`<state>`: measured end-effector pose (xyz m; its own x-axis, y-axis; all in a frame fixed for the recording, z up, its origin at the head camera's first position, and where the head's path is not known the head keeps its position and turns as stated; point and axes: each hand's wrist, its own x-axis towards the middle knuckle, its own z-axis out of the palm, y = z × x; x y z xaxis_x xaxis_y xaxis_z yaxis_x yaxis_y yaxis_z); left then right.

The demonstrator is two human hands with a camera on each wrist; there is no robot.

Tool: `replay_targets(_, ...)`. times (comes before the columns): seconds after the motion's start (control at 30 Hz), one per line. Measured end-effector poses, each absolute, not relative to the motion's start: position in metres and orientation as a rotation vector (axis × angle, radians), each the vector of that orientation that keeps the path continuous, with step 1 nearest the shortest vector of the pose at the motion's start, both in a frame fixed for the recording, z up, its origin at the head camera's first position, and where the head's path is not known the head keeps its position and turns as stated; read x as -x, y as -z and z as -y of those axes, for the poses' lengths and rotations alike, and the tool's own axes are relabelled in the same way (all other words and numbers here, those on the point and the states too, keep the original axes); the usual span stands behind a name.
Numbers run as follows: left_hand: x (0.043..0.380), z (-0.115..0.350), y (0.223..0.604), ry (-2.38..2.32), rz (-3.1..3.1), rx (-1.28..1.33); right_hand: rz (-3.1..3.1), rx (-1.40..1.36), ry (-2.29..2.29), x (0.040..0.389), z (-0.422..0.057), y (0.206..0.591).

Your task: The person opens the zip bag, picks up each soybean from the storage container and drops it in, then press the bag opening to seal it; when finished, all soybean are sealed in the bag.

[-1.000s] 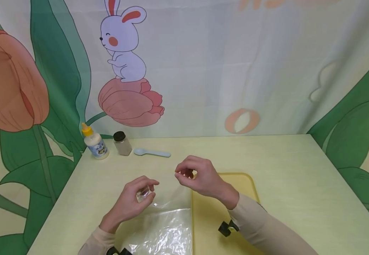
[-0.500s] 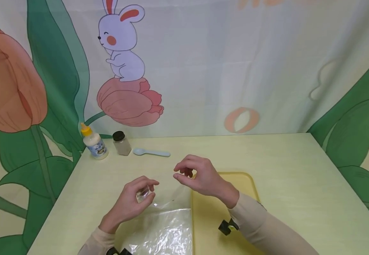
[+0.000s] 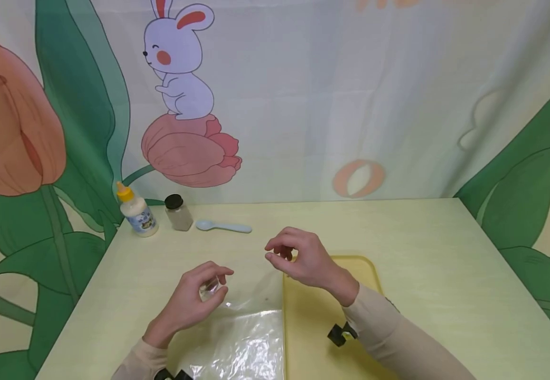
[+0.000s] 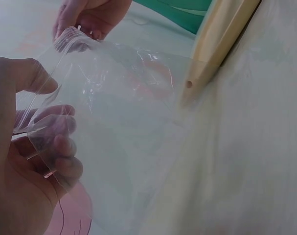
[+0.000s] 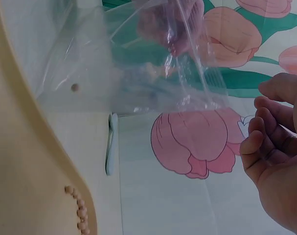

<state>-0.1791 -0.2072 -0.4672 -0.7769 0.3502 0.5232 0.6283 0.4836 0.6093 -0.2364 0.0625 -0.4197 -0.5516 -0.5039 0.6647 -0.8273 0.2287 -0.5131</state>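
Fingers of the left hand curl at the mouth of a clear zip bag, gripping it with the thumb at one side and the fingertips showing through the film. Deep in the bag, away from those fingers, a small brown bead shows through the plastic; whether it sits inside or behind the film I cannot tell. Across the bag's mouth, the right hand is raised with its fingers loosely bent and holding nothing, the fingertips near the bag's edge and slightly parted from the thumb. Beneath that hand's fingers and wrist lies a yellow tray, with a row of pale brown beads close inside its rim. A pale blue spoon lies flat on the desk, straight beyond the left fingers. Farther out and to the left of those fingers stands a jar with a black lid, and left of that a bottle with a yellow nozzle cap. Well beyond both sets of fingers, behind the desk, hangs a pale curtain printed with a white rabbit and tulips.
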Motion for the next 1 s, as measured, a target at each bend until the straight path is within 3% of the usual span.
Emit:
replay_targets(0.27,0.166,0.197,0.440,1.216,2.397,0.833,2.250,-1.120,-1.223,0.243,-0.080,0.430)
replay_targets(0.53,0.164,0.199,0.437,1.195,2.392,0.839,2.380,-1.033,-1.189,0.251,-0.091,0.444)
replay_targets(1.0,0.181,0.214,0.466,1.204,2.417,0.830,2.611,-0.865,-1.167,0.264,-0.107,0.476)
